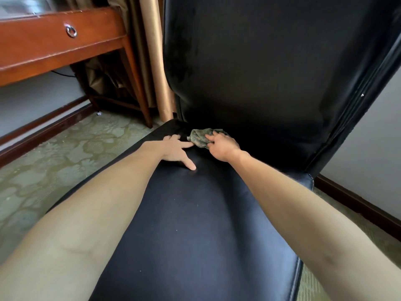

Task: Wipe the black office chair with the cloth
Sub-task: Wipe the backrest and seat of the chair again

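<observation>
The black office chair [195, 213] fills the middle of the view, its seat running toward me and its tall backrest rising behind. A crumpled green patterned cloth [199, 136] lies in the crease where seat meets backrest. My right hand [221, 146] grips the cloth there, fingers curled over it. Just to its left, my left hand [175, 149] rests flat on the seat with fingers spread, index finger reaching toward the cloth. Part of the cloth is hidden under my right hand.
A reddish wooden desk [54, 46] with a ring-pull drawer stands at the upper left. Brown curtains [149, 61] hang behind its leg. Patterned green carpet [54, 159] lies left of the chair, and a dark baseboard [358, 205] runs along the right wall.
</observation>
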### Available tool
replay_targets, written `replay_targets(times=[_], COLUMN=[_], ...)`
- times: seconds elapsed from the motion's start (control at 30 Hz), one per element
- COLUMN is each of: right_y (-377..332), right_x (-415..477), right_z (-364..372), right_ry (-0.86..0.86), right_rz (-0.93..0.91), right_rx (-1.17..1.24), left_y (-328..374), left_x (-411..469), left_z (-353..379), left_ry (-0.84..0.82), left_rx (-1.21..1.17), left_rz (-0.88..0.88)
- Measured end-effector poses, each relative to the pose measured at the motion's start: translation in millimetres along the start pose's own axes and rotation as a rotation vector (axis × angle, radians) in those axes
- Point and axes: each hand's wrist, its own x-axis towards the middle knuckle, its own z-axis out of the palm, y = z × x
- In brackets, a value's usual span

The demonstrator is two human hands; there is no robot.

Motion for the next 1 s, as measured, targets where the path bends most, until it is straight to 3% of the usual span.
replay_targets(times=[0.43,0.6,0.8,1.0], right_y=[-27.7,-28.7,-39.7,-71.0], right_x=[12.6,25.8,43.5,66.9], right_z=[13.9,12.2,13.6,9.9], right_ry=[0.019,0.012,0.034,0.007], right_rz=[0.061,0.124,0.132,0.115], right_rx=[-0.040,-0.008,0.063,0.013], left_y=[-44.3,-45.3,-73.6,-88.6], left_x=[-20.5,-28.7,-4.6,-6.2], left_z=[-7.0,-5.3,-32.4,-39.0], left_ry=[0.033,0.039,-0.069,-0.035], left_rx=[0.043,0.058,0.054,0.092], left_rz=[-0.002,0.061,0.132,0.169])
